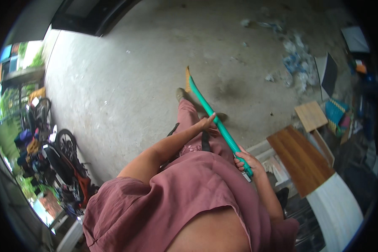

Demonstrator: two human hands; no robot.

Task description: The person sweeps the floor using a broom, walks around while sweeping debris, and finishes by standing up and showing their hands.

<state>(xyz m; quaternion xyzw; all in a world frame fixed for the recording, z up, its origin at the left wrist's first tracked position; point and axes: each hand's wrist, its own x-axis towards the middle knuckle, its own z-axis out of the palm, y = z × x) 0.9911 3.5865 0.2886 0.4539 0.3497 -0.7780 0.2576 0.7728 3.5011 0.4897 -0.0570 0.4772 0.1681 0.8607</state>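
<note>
While the broom is held slantwise, bristles forward and to the left, its green handle is gripped near the top end by the right hand and lower down by the left hand, nearer the bristles

"Where was the left hand?"

"Out in front, closed in a grip, at the end of the left arm, which reached forward and rightward."

"And the right hand?"

"Farther back, fingers curled tight, the right forearm slanting forward and inward."
</note>
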